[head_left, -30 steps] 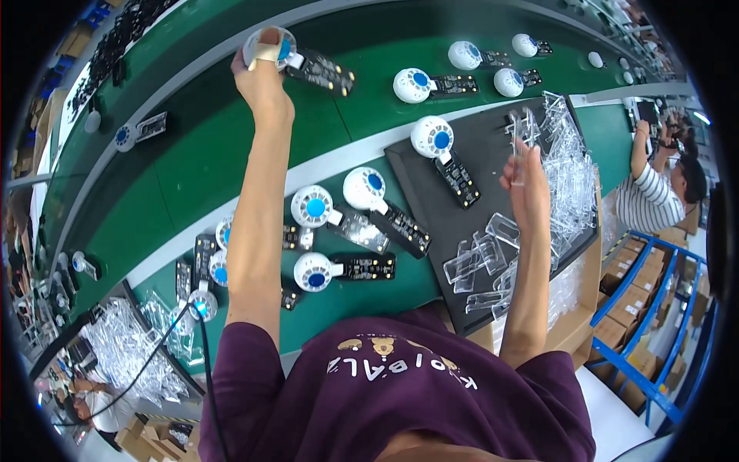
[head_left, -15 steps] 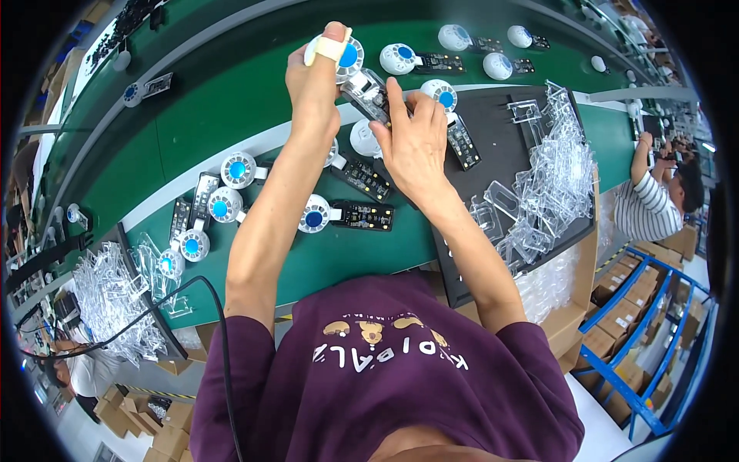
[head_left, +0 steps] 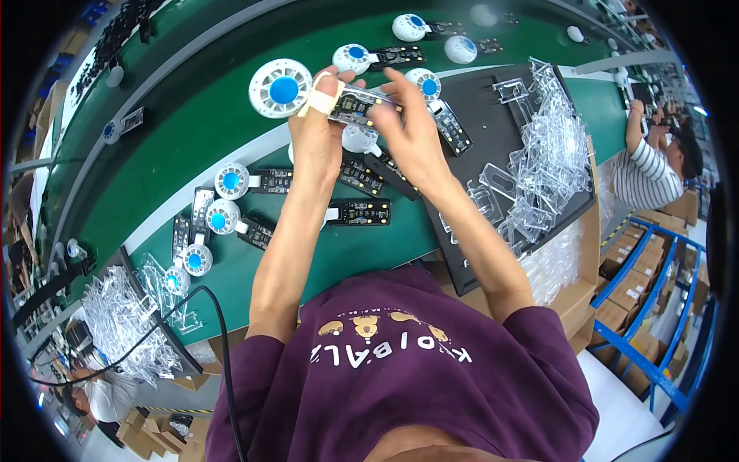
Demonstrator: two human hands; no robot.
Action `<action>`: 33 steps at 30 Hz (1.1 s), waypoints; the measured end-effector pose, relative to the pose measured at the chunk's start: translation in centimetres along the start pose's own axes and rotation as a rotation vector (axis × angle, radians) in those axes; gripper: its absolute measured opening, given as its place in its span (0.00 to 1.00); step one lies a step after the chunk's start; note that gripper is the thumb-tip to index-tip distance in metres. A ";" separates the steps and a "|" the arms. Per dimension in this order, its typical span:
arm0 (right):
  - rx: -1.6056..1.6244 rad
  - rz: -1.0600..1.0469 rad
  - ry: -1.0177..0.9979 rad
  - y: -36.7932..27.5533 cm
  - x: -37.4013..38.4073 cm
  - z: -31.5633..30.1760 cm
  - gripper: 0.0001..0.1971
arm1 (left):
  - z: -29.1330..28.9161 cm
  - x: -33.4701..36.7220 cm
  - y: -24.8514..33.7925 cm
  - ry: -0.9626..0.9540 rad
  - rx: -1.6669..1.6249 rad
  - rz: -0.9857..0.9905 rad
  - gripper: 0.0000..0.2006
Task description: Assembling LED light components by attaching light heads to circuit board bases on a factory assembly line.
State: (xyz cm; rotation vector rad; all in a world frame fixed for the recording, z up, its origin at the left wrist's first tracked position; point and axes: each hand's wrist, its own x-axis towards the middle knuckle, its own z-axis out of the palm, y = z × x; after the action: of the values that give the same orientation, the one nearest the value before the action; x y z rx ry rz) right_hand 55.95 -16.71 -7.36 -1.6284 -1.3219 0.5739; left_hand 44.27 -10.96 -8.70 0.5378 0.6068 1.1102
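Observation:
My left hand (head_left: 317, 127), a pale yellow wrap on its thumb, is closed around the neck of a handheld fan (head_left: 280, 90). The fan has a white slotted round head with a blue centre. Its handle, pointing right, shows a dark circuit board (head_left: 356, 108) with a clear plastic cover along it. At the handle's far end, my right hand (head_left: 416, 131) grips with the thumb in front and the fingers along the upper edge. Below my hands lie a white fan head (head_left: 359, 138) and more black handles (head_left: 360, 212), partly covered by my left arm.
Similar fans lie at the left, including one fan (head_left: 232, 181), and beyond my hands, including another fan (head_left: 352, 58). A black tray (head_left: 481, 127) at the right holds a heap of clear plastic covers (head_left: 550, 165). More clear covers (head_left: 127, 323) are piled at the left. A cable (head_left: 219, 319) hangs by my left arm.
The held fan has swung from slanting down to nearly level, its head now farther left and nearer me. My right hand has shifted slightly right along with the handle's end.

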 end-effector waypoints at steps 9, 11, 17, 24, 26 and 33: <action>0.592 0.423 0.422 3.3 1.6 2.2 0.25 | 2.8 -3.0 -2.6 0.007 0.431 0.413 0.21; 0.507 0.449 0.270 3.4 2.5 1.6 0.26 | 2.6 -1.3 -2.2 0.022 0.425 0.346 0.20; -0.670 0.051 0.085 11.3 6.4 -11.2 0.11 | -6.5 9.3 4.3 0.275 0.497 0.030 0.24; -1.060 -0.153 -0.295 22.5 7.4 -23.1 0.21 | -16.0 14.1 6.9 0.676 1.729 0.217 0.32; -0.960 -0.114 -0.230 21.5 7.3 -23.4 0.20 | -12.6 12.5 5.9 0.544 1.833 0.018 0.34; -0.072 0.205 -0.132 12.4 8.0 -15.3 0.19 | -8.4 10.0 -1.2 0.272 0.751 -0.198 0.37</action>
State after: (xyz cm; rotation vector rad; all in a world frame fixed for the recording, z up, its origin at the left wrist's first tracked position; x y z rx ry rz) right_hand 76.98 -14.73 -9.61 -1.8252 -1.2906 0.7755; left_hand 42.50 -1.30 -17.34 0.9503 1.3045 0.7466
